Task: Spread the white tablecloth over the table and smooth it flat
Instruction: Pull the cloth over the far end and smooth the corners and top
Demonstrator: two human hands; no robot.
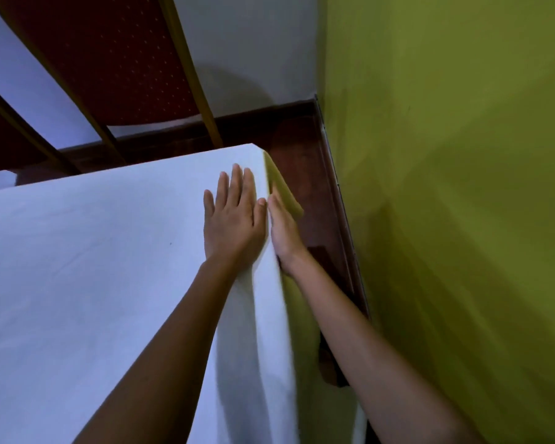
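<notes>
The white tablecloth [87,267] covers the table top and hangs over its right edge down toward the floor. My left hand [233,216] lies flat on the cloth near the far right corner, fingers together and stretched out. My right hand [282,230] presses flat against the hanging side of the cloth just over the right edge, next to the left hand. The cloth's side fold [282,187] near the corner looks yellowish from the wall's tint. The table itself is hidden under the cloth.
A green wall [446,187] stands close on the right, leaving a narrow strip of dark red floor [308,168]. A red padded chair with a gold frame [109,59] stands behind the table's far edge. A dark baseboard [343,219] runs along the walls.
</notes>
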